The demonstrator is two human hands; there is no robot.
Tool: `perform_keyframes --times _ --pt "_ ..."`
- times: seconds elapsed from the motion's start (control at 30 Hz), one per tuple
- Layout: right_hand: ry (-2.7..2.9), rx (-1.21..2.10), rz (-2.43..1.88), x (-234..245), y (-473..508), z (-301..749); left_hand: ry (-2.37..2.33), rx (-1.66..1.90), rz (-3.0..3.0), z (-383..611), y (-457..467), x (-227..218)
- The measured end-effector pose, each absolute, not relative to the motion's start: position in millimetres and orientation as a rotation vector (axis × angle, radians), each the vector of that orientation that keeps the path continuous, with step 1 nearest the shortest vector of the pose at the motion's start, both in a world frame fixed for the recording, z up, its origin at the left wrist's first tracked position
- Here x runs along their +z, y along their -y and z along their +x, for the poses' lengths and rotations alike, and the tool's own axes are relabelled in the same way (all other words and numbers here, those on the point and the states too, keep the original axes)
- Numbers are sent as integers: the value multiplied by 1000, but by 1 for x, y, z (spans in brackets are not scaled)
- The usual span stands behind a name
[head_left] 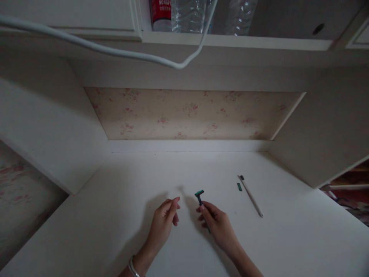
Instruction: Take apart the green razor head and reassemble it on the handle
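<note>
My right hand (217, 223) grips a razor (199, 194) by its dark handle, between thumb and fingers. The razor's green head points up and away from me, and its lower handle shows beneath the fingers. To the left, apart from the razor, my left hand (164, 221) hovers over the white tabletop with its fingers curled and thumb against them; no object shows in it. A small dark green piece (239, 187), shaped like a razor head cover, lies to the right. Beside it rests a slim white stick (252, 198) with a dark end, perhaps a toothbrush.
The white tabletop (138, 173) runs back to a low ledge and flowered wallpaper (190, 113). Side panels (311, 127) enclose it. Overhead, a shelf (236, 40) bears clear plastic bottles (188, 15) and a red-labelled one (161, 11). A white cable (115, 52) hangs across the top.
</note>
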State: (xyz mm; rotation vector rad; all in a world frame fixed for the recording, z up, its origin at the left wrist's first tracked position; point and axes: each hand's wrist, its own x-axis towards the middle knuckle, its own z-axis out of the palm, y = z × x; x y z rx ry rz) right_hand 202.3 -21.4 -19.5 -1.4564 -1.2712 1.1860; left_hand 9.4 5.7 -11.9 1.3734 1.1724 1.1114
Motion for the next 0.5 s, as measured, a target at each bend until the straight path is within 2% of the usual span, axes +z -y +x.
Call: perform_keyframes --times 0.07,0.27,0.5 --pt "1341 987 -1578 -18 14 227 -1189 1095 1373 7 -7 -14" --pt "1640 116 -2085 -6 -10 299 -1174 1033 1460 7 -5 -21" --pt "1719 47 -2368 -17 -36 326 -1127 970 1601 11 -1 -23"
